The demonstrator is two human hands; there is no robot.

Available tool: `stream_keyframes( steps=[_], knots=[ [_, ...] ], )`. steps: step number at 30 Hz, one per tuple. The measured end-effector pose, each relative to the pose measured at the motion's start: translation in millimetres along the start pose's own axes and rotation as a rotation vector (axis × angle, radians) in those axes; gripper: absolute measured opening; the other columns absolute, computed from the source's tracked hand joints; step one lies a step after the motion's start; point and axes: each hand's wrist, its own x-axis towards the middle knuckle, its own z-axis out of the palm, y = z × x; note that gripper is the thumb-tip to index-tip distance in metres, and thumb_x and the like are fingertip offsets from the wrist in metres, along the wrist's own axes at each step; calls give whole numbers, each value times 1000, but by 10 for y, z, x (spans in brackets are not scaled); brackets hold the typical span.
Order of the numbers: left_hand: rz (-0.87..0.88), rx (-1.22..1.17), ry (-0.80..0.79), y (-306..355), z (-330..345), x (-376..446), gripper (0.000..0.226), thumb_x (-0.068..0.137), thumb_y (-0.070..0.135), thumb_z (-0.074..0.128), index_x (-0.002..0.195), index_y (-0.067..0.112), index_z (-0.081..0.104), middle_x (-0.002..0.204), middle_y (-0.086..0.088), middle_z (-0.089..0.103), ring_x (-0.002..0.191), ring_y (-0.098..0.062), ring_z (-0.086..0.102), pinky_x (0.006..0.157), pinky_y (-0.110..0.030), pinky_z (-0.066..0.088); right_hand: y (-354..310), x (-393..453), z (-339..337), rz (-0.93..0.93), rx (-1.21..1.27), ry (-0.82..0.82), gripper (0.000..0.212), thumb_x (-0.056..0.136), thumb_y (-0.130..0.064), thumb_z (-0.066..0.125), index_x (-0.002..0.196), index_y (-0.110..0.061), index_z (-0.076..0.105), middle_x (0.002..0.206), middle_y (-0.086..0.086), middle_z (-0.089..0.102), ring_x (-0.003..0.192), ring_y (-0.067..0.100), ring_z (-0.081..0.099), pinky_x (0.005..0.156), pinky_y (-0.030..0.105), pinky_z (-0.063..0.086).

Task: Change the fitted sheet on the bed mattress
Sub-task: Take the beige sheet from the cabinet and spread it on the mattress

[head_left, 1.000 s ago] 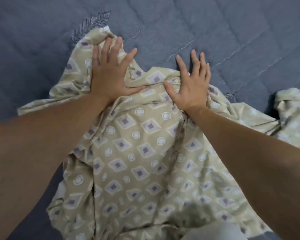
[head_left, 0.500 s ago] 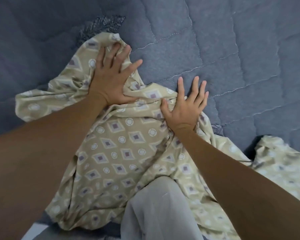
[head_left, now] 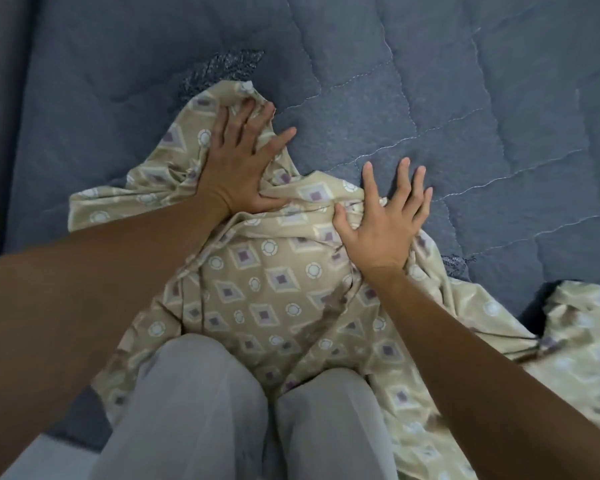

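- The fitted sheet (head_left: pixel 274 282) is a beige-tan cloth printed with pale diamonds that have purple-grey square centres, with small white ringed circles between them.
- It lies bunched and creased on the blue-grey quilted mattress (head_left: pixel 430 98), spreading from the middle of the view down toward my knees and off to the lower right, where another rumpled part of it is heaped.
- Its far edge is gathered into a peak at the upper left, where the cloth folds over on itself beside a frayed, worn patch (head_left: pixel 222 69) in the mattress cover.
- My left hand (head_left: pixel 239 164) rests flat on that peak, fingers spread and nearly straight, palm pressing the cloth down; the fingertips lie among the folds at the top, and I cannot tell whether any cloth is caught between them.
- My right hand (head_left: pixel 385 223) is spread wide with straight fingers, the heel and thumb on the sheet's raised fold and the fingertips reaching past its edge over bare mattress; it grips nothing.
- Both hands are near each other, with a ridge of cloth rising between them.
- My knees in light grey trousers (head_left: pixel 194 410) are on the near part of the sheet, which is pulled into long wrinkles running toward them.
- A second small frayed spot (head_left: pixel 456 263) shows on the mattress just beside the sheet's right edge.
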Motion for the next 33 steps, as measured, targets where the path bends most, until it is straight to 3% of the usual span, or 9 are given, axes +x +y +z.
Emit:
stream_keyframes(
  steps=[8, 11, 13, 16, 21, 24, 27, 30, 33],
  knots=[
    [2, -21, -91, 134, -294, -107, 94, 86, 85, 48, 149, 14, 48, 169, -21, 23, 154, -47, 21, 124, -66, 14, -94, -152, -277, -91, 51, -51, 36, 99, -47, 57, 101, -12, 61, 139, 20, 53, 130, 42, 46, 111, 57, 37],
    [161, 81, -100, 295, -582, -252, 67, 92, 60, 58, 128, 4, 60, 159, -24, 42, 153, -43, 27, 126, -59, 19, -193, -210, -553, -146, 157, -240, 33, 84, -41, 67, 98, -11, 68, 127, 12, 55, 113, 39, 48, 89, 52, 47],
    [307, 76, -59, 361, -724, -424, 52, 88, 45, 63, 117, 2, 67, 142, -23, 58, 149, -40, 36, 127, -54, 20, -302, -290, -758, -147, 189, -468, 35, 83, -49, 72, 92, -16, 73, 132, 4, 58, 118, 36, 48, 99, 47, 46],
    [423, -157, -76, 341, -802, -661, 34, 80, 42, 71, 82, 9, 68, 91, -15, 65, 98, -37, 63, 95, -45, 46, -375, -345, -969, -150, 111, -743, 58, 82, -78, 66, 70, -21, 67, 115, -3, 71, 109, 28, 62, 94, 36, 48],
    [151, -388, -378, 308, -1024, -880, 75, 96, 80, 39, 55, 19, 48, 52, 3, 48, 52, -17, 48, 63, -40, 46, -487, -394, -1297, 34, 325, -1010, 78, 74, -92, 60, 55, -16, 64, 61, -1, 65, 74, 22, 66, 67, 35, 49],
    [23, -399, -579, 285, -1057, -886, 75, 82, 93, 41, 76, 20, 55, 71, 2, 60, 70, -20, 60, 72, -39, 48, -488, -382, -1302, 134, 483, -1007, 70, 91, -80, 51, 72, -16, 67, 75, 1, 71, 81, 23, 67, 78, 35, 48],
    [55, -223, -867, 339, -1070, -836, 101, 59, 104, 48, 125, 29, 53, 120, 1, 65, 107, -22, 62, 94, -42, 51, -462, -382, -1177, 62, 390, -961, 37, 91, -53, 76, 97, -22, 58, 89, -5, 64, 92, 23, 60, 78, 35, 44],
    [110, -39, -1053, 447, -1038, -790, 110, 68, 94, 62, 154, 29, 41, 150, 0, 52, 133, -27, 53, 106, -41, 45, -553, -454, -1122, -50, 295, -1078, 64, 81, -49, 87, 133, -26, 59, 130, 0, 66, 118, 26, 61, 100, 37, 48],
    [161, -41, -951, 542, -1030, -835, 97, 70, 86, 71, 143, 24, 56, 123, 6, 63, 114, -23, 59, 91, -37, 46, -612, -549, -1087, -162, 184, -1047, 56, 77, -49, 89, 120, -27, 60, 134, 2, 57, 126, 26, 52, 101, 37, 45]
  ],
)
